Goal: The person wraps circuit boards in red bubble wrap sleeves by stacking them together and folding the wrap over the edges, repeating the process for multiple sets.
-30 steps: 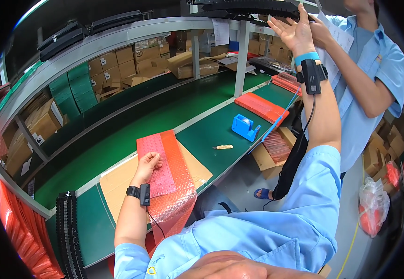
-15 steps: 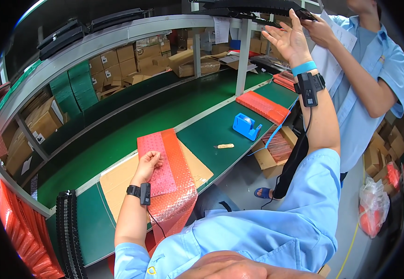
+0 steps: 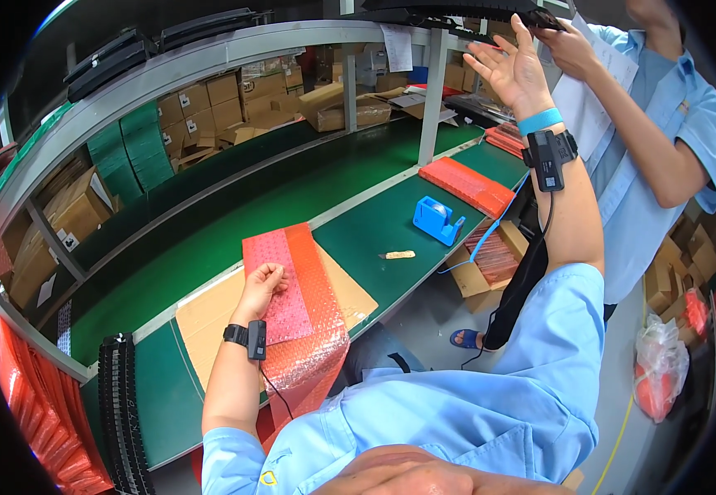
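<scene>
My left hand (image 3: 264,287) is closed in a loose curl over a red bubble-wrap sheet (image 3: 310,272) on the bench. Whatever its fingers may hold is hidden. The wrap has a pinker strip beside a redder one, lies across a flat cardboard sheet (image 3: 343,289) and hangs over the near edge. My right hand (image 3: 506,70) is raised at the upper right, palm showing and fingers spread, with nothing in it. Just above its fingertips is a long black slotted strip (image 3: 449,15) on the top rail. A co-worker's hand (image 3: 571,48) grips its right end.
A blue tape dispenser (image 3: 436,221) and a small cutter knife (image 3: 398,255) lie on the green bench. Red bubble-wrap packs (image 3: 467,188) lie farther right. Black slotted strips (image 3: 119,412) stand at the left end. The co-worker (image 3: 663,124), holding papers, stands close on the right.
The co-worker's arm and papers have shifted slightly to the right. Both my hands stay nearly where they were.
</scene>
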Demonstrator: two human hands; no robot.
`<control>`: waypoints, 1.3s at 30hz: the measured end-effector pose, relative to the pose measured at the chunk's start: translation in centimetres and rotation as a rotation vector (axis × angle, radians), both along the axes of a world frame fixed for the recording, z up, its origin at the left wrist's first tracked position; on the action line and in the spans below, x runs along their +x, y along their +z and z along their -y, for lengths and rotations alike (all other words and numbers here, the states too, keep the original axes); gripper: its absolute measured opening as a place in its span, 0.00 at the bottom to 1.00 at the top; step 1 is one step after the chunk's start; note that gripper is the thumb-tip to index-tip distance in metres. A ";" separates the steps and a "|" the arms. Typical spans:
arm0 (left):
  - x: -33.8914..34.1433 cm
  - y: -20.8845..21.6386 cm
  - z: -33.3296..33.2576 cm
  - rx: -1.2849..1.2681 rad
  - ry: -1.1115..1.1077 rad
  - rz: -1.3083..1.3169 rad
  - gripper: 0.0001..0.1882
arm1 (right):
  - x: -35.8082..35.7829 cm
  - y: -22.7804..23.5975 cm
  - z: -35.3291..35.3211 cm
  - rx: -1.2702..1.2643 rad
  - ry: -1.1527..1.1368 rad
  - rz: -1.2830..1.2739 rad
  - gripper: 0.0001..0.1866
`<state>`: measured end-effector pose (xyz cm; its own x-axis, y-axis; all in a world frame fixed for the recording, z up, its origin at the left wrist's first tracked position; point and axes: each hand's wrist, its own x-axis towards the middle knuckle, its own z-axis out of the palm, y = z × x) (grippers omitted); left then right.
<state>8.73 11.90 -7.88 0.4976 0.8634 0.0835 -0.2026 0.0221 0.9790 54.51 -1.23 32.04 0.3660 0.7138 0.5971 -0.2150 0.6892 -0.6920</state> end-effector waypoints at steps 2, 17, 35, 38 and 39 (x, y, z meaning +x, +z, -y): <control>0.0 0.0 0.0 0.009 -0.003 -0.014 0.06 | -0.4 -0.2 0.2 -0.006 -0.017 0.007 0.59; 0.1 1.0 1.2 0.048 0.032 -0.102 0.08 | -13.3 -13.3 3.5 0.248 -0.635 1.246 0.19; -1.1 4.0 1.8 -0.065 0.190 -0.116 0.10 | -28.3 -37.7 1.2 0.178 0.073 1.302 0.10; -3.3 7.9 2.6 0.081 0.314 -0.229 0.10 | -28.6 -37.5 0.7 0.173 0.075 1.271 0.09; -4.2 8.0 3.5 0.070 0.340 -0.239 0.10 | -28.6 -37.5 0.8 0.158 0.087 1.261 0.09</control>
<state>4.50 8.42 0.16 0.1981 0.9780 0.0648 0.0460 -0.0753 0.9961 25.88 -2.01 -5.47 -0.5595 0.5960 0.5759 0.4809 0.7994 -0.3601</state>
